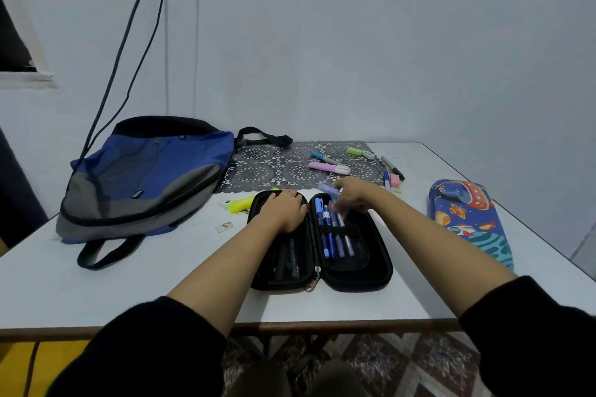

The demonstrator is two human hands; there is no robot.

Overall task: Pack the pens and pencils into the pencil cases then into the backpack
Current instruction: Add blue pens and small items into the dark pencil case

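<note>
Because the black pencil case (354,277) looks a stiff shell lying open near the table (145,287) edge, the left hand (283,208) presses flat on its left half while the right hand (353,196) pinches a light, likely slick lilac pen (327,187) over the elastic loops (338,230). Beyond, loose markers (329,167) dot the lace mat (274,167) beside the soft, floppy backpack (145,177).

Dim, bluish light is falling softly over the desk (129,284), laying faint shadows of the cables (157,21) on the wall (354,58). The wide lens is bowing the desk's edges, and the right hand (351,195) is smearing with motion blur
</note>
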